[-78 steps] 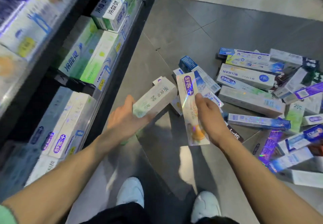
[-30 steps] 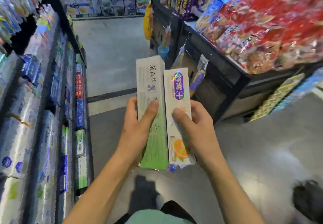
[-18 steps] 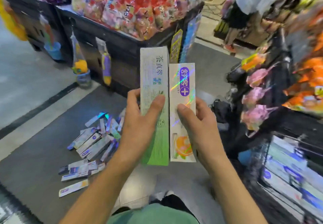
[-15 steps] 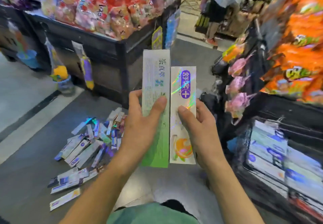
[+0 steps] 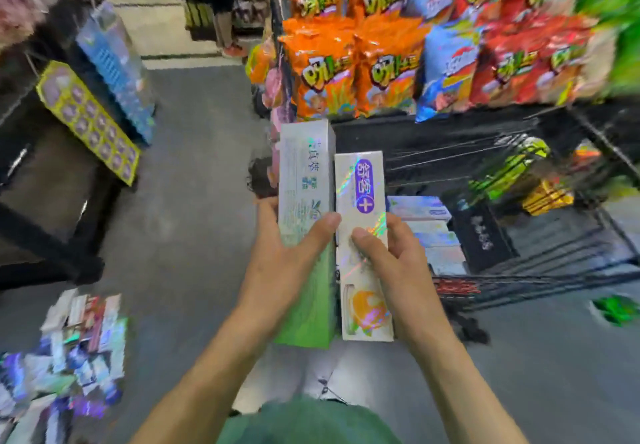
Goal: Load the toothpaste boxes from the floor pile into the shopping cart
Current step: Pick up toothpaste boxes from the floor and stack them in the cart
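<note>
Far left, bottom corner: floor pile [image 5: 65, 367] of toothpaste boxes, heavily blurred, lying flat on the grey floor [image 5: 194, 201], well apart from both hands. Above it, a dark display stand [image 5: 52, 201] with a yellow blister card [image 5: 90, 124] and a blue pack [image 5: 114, 62] leaning on its side.

Centre: left hand [image 5: 287, 270] has its grip closed around the green-and-white box [image 5: 306, 187]: thumb across the front face, fingers wrapped behind. Box upright, long axis vertical, green end down. Right hand [image 5: 394, 270] grips the white holographic box [image 5: 362, 201] the same way, thumb on the front. It carries a purple logo up top and an orange picture near the bottom. The two boxes touch along their long edges; the green-and-white one stands higher. Both are held in the air, just left of the cart's near corner, not inside it.

Right: black wire shopping cart [image 5: 540, 270], below a shelf of orange snack bags [image 5: 353, 62] and red ones [image 5: 526, 62]. Inside the cart, a stack of toothpaste boxes [image 5: 429, 232] lies flat just beside the right hand, plus a black pack [image 5: 481, 235], a green-yellow pack [image 5: 509, 169] and a yellow pack [image 5: 547, 197] further right; details blurred.

Bottom centre: green shirt [image 5: 304, 423].
</note>
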A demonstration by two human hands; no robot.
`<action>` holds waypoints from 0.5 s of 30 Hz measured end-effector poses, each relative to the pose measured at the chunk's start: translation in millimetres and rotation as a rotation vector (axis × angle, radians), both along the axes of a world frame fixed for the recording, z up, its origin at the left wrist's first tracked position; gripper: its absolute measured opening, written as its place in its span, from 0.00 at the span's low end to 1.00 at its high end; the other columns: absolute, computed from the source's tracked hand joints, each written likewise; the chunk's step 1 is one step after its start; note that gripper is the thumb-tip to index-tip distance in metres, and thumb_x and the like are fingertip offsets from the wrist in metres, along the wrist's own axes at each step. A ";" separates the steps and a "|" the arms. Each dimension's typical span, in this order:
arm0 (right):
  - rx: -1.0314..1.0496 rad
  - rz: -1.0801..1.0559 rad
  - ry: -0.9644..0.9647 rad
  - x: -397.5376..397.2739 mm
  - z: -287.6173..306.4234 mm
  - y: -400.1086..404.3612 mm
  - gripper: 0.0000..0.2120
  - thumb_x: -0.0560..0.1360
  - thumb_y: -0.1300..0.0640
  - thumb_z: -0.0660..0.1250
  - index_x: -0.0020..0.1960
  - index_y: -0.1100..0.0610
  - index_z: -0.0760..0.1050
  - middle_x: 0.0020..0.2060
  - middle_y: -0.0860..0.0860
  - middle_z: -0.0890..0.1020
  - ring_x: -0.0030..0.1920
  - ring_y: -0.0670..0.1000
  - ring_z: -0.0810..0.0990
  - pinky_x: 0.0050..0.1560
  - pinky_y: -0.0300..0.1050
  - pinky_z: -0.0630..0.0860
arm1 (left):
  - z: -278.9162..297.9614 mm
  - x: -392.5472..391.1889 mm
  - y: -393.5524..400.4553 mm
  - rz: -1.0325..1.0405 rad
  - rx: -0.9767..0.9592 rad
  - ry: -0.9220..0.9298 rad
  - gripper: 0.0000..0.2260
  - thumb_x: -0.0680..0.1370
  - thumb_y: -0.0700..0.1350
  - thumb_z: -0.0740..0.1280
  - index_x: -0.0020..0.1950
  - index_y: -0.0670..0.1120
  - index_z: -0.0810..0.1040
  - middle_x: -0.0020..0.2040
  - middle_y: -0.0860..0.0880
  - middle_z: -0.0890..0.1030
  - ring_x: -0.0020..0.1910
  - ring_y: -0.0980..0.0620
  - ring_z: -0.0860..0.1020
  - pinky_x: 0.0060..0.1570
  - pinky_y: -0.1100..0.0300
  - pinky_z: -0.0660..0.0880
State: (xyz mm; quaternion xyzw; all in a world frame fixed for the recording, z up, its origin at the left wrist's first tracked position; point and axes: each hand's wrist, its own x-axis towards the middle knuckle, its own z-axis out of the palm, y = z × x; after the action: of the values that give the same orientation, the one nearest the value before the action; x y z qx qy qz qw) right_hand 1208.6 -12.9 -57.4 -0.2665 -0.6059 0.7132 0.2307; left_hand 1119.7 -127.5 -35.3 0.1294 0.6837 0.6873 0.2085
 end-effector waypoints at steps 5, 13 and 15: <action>-0.028 -0.178 -0.040 33.1 -14.5 69.4 0.15 0.74 0.55 0.71 0.60 0.56 0.78 0.52 0.53 0.86 0.55 0.57 0.85 0.57 0.55 0.80 | -11.0 10.4 81.4 -0.169 -0.022 -0.042 0.31 0.61 0.62 0.78 0.58 0.53 0.71 0.52 0.54 0.85 0.53 0.51 0.84 0.56 0.46 0.80; -0.193 -0.332 -0.136 43.1 -47.8 132.2 0.08 0.81 0.59 0.65 0.57 0.53 0.81 0.52 0.55 0.87 0.52 0.57 0.85 0.60 0.60 0.78 | -49.3 -14.7 152.4 -0.358 -0.153 -0.019 0.28 0.64 0.54 0.79 0.59 0.55 0.71 0.50 0.57 0.84 0.50 0.56 0.83 0.52 0.52 0.80; -0.202 -0.357 -0.166 35.2 -53.0 145.7 0.11 0.78 0.54 0.68 0.58 0.55 0.81 0.53 0.58 0.86 0.55 0.61 0.84 0.62 0.65 0.76 | -59.0 -27.7 166.2 -0.373 -0.175 -0.019 0.26 0.66 0.52 0.80 0.59 0.56 0.72 0.51 0.57 0.84 0.50 0.57 0.83 0.51 0.53 0.80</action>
State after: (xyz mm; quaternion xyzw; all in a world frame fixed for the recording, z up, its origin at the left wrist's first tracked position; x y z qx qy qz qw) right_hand 1243.8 132.8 -110.4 -0.4490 -0.4914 0.6937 0.2750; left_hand 1092.1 38.7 -94.3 0.2285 0.7029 0.5761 0.3490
